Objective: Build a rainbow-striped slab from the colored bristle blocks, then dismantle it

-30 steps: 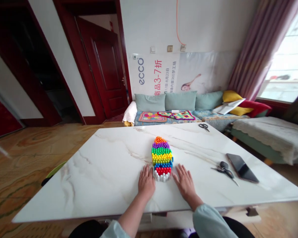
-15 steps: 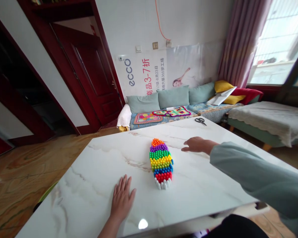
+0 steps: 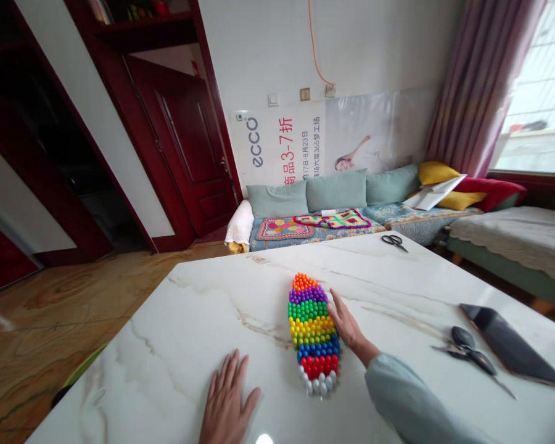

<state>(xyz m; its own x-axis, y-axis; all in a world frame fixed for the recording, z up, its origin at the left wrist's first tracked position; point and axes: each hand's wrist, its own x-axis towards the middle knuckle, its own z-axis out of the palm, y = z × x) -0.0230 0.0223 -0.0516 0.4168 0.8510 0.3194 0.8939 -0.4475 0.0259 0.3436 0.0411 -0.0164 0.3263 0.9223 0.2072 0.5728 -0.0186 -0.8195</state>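
A long beaded piece point(image 3: 312, 333) lies on the white marble-patterned table point(image 3: 157, 345), banded in orange, purple, green, yellow, olive, blue, red and whitish beads. My right hand point(image 3: 349, 324) is at its right edge, beside the green and yellow rows. Those fingers are stretched out, and I cannot tell whether they touch the beads. To the left, my left hand point(image 3: 229, 398) rests flat on the tabletop with its fingers spread, apart from the beadwork and holding nothing.
Black-handled scissors point(image 3: 394, 242) lie by the far edge. On the right are a dark phone-like slab point(image 3: 513, 345) and a bunch of keys point(image 3: 472, 354). Beyond the table stands a sofa point(image 3: 379, 216) with cushions, near a red door point(image 3: 180, 135).
My right hand has moved left and nearer, from open tabletop to the beadwork's right edge. The slab and keys have come into sight. The camera view has shifted slightly; my left hand stays flat.
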